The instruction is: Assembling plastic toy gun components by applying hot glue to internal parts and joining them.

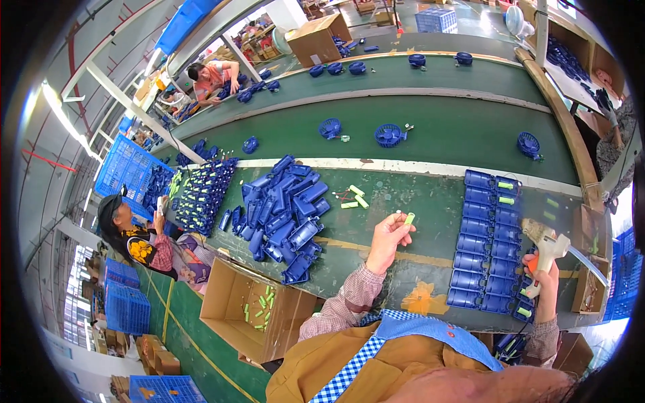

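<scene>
My left hand (390,236) pinches a light green battery cell (409,218) above the green worktable. Farther off to its left lie several loose green cells (349,205) with thin wires. My right hand (545,282) is wrapped round the handle of a pale glue gun (552,247) with an orange trigger. The gun's nozzle points left, towards blue plastic housings (473,244) lined up in columns. A few of these housings hold green cells (506,200), at the far end and by my right hand.
A heap of blue housings (282,208) lies left on the table. Below it stands an open cardboard box (232,302) with green cells. Blue fans (390,136) sit on the green conveyor (443,151) beyond. A co-worker (144,235) is at the left; a hose (588,265) trails right.
</scene>
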Motion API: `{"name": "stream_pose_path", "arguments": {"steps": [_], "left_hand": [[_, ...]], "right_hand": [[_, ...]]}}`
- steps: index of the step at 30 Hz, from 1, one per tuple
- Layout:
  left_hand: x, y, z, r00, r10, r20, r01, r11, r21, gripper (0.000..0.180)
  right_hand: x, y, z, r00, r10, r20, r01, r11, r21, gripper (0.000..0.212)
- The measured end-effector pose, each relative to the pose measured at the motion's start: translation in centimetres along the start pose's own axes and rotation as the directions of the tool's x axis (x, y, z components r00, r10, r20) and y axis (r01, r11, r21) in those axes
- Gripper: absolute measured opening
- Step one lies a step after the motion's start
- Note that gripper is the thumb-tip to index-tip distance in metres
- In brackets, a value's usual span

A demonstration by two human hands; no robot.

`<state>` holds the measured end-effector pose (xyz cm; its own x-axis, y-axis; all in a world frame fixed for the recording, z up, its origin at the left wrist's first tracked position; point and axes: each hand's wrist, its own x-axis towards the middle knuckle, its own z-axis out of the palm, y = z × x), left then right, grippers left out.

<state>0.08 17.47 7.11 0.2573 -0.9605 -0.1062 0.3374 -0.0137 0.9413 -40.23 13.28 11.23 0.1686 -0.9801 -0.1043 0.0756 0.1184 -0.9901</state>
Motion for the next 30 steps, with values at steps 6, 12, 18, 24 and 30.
{"name": "stream_pose_path", "arguments": {"steps": [6, 12, 18, 24, 30], "left_hand": [[0.3, -0.1, 0.8, 1.000, -0.022, 0.011, 0.022, 1.000, 0.002, 0.025], [-0.2, 0.5, 0.6, 0.996, -0.032, -0.081, 0.036, 0.998, 0.047, 0.026], [-0.2, -0.4, 0.5, 0.998, 0.054, 0.019, -0.054, 0.999, -0.001, 0.015], [0.1, -0.4, 1.0, 0.999, 0.046, 0.008, -0.046, 0.999, 0.027, 0.016], [0.0, -0.3, 1.0, 0.999, 0.040, 0.008, -0.040, 0.997, 0.064, 0.015]], "right_hand": [[-1.1, -0.3, -0.3, 0.999, 0.007, -0.050, -0.007, 1.000, 0.008, 0.057], [-0.5, -1.2, 1.0, 1.000, 0.012, -0.024, -0.010, 0.994, 0.105, 0.040], [-0.7, -0.2, -0.3, 1.000, 0.014, -0.012, -0.013, 0.999, 0.045, 0.044], [-0.9, 0.1, -0.5, 0.999, 0.019, -0.035, -0.017, 0.998, 0.054, 0.042], [-1.0, -0.3, -0.2, 0.999, 0.031, -0.018, -0.030, 0.996, 0.082, 0.040]]}}
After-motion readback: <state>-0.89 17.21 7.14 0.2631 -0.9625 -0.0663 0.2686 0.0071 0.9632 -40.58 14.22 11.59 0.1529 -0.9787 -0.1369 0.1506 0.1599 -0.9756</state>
